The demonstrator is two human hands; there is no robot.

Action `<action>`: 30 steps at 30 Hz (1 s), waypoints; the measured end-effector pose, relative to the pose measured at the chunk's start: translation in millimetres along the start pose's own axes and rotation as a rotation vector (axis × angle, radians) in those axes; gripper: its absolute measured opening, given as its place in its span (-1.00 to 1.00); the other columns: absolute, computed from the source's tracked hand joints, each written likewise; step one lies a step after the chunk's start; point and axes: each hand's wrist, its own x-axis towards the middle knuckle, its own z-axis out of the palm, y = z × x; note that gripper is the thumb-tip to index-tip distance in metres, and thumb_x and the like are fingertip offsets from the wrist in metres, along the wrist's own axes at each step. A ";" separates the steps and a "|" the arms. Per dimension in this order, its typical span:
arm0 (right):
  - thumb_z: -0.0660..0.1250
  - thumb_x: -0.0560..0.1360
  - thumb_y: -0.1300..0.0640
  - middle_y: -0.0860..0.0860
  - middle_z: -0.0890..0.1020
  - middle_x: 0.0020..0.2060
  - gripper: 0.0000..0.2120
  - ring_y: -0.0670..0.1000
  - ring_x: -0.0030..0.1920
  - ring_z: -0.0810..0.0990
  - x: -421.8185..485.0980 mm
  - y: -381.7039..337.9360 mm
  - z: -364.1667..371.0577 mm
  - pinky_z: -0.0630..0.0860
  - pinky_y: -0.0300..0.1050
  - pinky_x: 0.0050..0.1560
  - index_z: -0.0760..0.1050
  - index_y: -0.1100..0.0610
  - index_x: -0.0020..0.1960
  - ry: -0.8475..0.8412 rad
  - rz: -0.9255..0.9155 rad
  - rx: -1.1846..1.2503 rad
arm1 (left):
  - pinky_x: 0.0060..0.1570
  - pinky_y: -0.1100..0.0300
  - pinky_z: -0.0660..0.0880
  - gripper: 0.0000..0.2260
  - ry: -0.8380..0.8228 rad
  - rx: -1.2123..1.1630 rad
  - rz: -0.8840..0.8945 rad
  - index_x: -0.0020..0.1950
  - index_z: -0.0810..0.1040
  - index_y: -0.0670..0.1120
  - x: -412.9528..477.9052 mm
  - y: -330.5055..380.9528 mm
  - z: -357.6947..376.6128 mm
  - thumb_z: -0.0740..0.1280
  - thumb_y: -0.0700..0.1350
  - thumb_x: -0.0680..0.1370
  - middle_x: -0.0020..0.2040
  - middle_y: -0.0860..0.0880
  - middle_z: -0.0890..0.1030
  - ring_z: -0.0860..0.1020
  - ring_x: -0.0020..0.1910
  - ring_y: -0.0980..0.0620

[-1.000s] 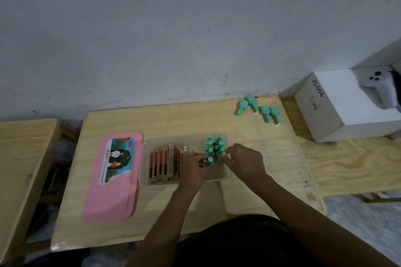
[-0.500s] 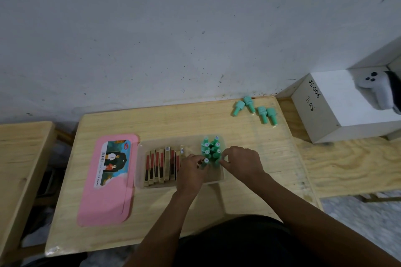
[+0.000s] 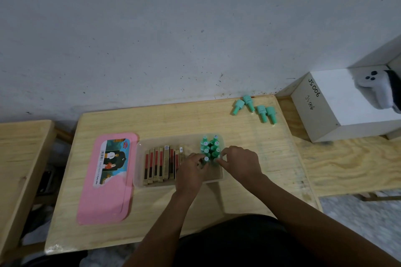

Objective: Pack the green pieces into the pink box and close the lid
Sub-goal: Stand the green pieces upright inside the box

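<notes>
Eight or so small green plastic pieces with narrow stems [image 3: 210, 147] are seen standing upright in two rows at the right end of the shallow translucent box [image 3: 224, 176], beside a row of flat brown-and-red sticks [image 3: 161, 163] filling its left part. The front pair of the cluster is being set in place: the fingers of the left hand [image 3: 191, 172] appear pinched on the near left piece, and those of the right hand [image 3: 239, 163] on the near right one, though the exact contact is partly hidden. Four more green pieces [image 3: 256, 109] lie on their sides at the far right corner of the pale wooden worktop [image 3: 249, 191], well apart from the box. The pink lid with a picture label [image 3: 108, 178] lies flat just left of the box, not yet fitted. The packing is judged about two thirds done; the four loose pieces and the closing of the lid remain.
</notes>
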 end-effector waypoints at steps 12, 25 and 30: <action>0.24 0.51 -0.24 -0.10 0.65 -0.02 -0.69 -0.03 -0.10 0.64 -2.0 1.5 2.7 0.44 -0.16 -0.20 0.58 -0.12 0.13 0.027 -0.024 -0.018 | -0.18 0.26 0.44 -0.77 -0.005 -0.001 0.023 0.14 0.64 0.00 0.1 1.6 -2.4 0.43 -0.07 0.48 0.01 0.06 0.66 0.52 -0.16 0.13; 0.23 0.47 -0.33 -0.12 0.65 -0.07 -0.60 -0.09 -0.17 0.61 -2.8 12.3 -10.1 0.34 -0.21 -0.30 0.57 -0.13 0.15 0.089 -0.092 0.015 | -0.21 0.34 0.40 -0.72 -0.030 -0.039 0.024 0.16 0.62 -0.01 -0.1 8.8 -9.4 0.46 -0.06 0.46 0.02 0.04 0.66 0.51 -0.14 0.15; 0.22 0.49 -0.31 -0.15 0.56 -0.27 -0.64 -0.15 -0.33 0.45 2.7 37.5 -31.8 0.33 -0.23 -0.34 0.60 -0.12 0.09 0.187 0.000 0.073 | -0.25 0.49 0.31 -0.73 0.022 -0.003 0.063 0.07 0.62 0.03 -0.6 14.1 -18.7 0.47 0.08 0.42 -0.09 0.14 0.60 0.46 -0.19 0.27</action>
